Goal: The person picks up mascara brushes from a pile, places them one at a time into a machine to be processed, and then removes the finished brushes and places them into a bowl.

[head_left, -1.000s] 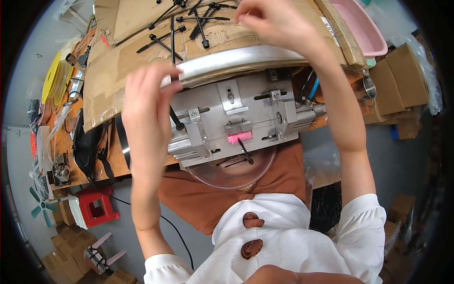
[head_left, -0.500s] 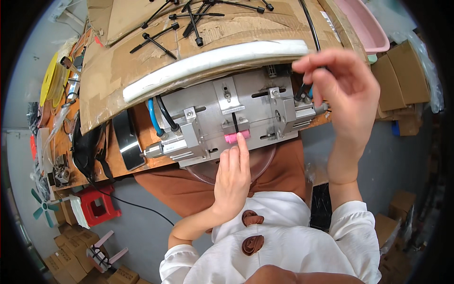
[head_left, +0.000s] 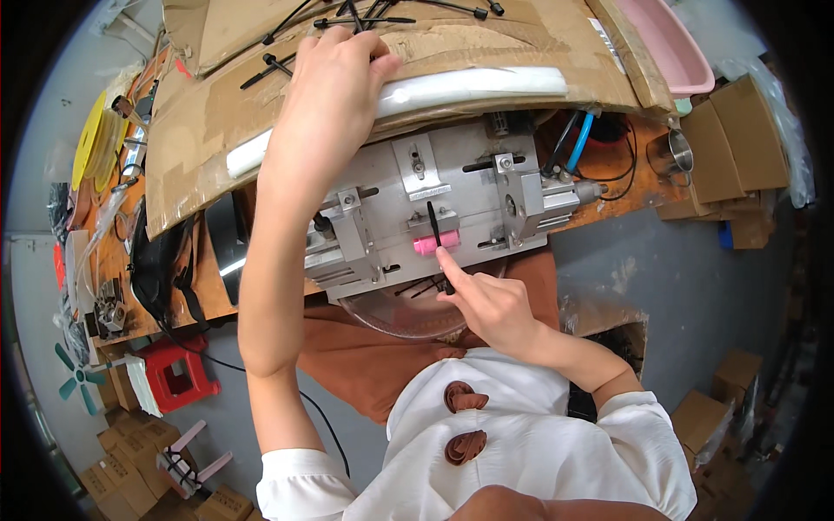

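Observation:
A thin black rod (head_left: 433,221) lies across a pink piece (head_left: 426,244) at the front of the metal fixture (head_left: 395,227). My right hand (head_left: 497,308) is closed on the rod's near end; its index finger stretches along it to the pink piece. On the cardboard, my left hand (head_left: 334,82) reaches over a white padded strip (head_left: 473,84) into a pile of loose black rods with knobbed ends (head_left: 382,19). Its fingers curl down around one spot; the fingertips and whatever they hold are hidden. Below the fixture's front edge, a clear bowl (head_left: 395,326) contains several black pieces.
Metal cylinder units flank the fixture; a blue hose (head_left: 580,143) runs at right. A metal cup (head_left: 669,154) and pink basin (head_left: 665,52) stand at the right. Left are a phone (head_left: 228,247), a black bag (head_left: 156,269), a yellow spool (head_left: 95,143) and a red stool (head_left: 178,378).
My left hand has left the pink piece and moved forward to the loose rods. My right hand has come down from the right side onto the rod at the pink piece.

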A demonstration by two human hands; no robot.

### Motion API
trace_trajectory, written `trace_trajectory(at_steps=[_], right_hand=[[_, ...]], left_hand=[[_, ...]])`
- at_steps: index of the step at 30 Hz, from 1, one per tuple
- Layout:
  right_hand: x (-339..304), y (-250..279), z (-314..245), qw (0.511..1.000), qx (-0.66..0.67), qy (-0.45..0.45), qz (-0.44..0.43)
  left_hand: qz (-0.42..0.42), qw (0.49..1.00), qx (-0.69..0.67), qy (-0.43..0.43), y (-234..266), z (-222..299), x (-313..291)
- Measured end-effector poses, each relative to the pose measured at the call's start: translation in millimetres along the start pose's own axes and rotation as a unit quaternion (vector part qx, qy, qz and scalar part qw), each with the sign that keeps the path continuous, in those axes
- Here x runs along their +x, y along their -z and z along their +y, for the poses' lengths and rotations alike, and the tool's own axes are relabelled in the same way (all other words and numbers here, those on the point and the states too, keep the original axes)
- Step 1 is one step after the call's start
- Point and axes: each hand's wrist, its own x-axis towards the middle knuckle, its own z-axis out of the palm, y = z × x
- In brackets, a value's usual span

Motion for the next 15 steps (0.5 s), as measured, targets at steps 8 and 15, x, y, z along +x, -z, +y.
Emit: trace_trajectory(at_steps=[8,15], right_hand=[[17.4,17.4,-1.1,0.998,-0.038,0.015,-0.040],[202.2,88.1,83.0,0.905,-0.363,0.149,0.167]], left_hand=[[-0.073,0.974,-0.180,0.115,31.9,20.8,-18.9],[-0.031,0.997,-0.036,0.067,24.9,97.7,-144.7]])
